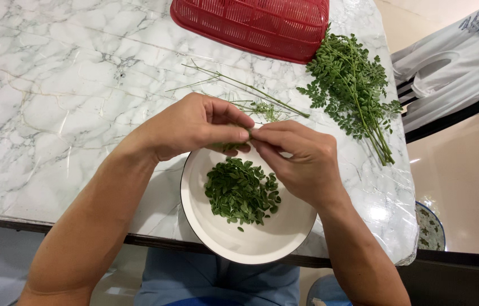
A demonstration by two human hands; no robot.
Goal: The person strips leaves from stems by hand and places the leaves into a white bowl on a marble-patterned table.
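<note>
I'm pinching a small leafy green sprig [229, 146] between my left hand [194, 126] and right hand [302, 158]; the round white bowl [228, 243] beneath holds some stripped leaves [241, 192], while a leafy green bunch [353, 85] beyond my right hand waits.

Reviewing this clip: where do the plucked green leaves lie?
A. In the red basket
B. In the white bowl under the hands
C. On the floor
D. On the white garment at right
B: the loose leaves form a pile inside the white bowl, right below the left hand and right hand.
</note>
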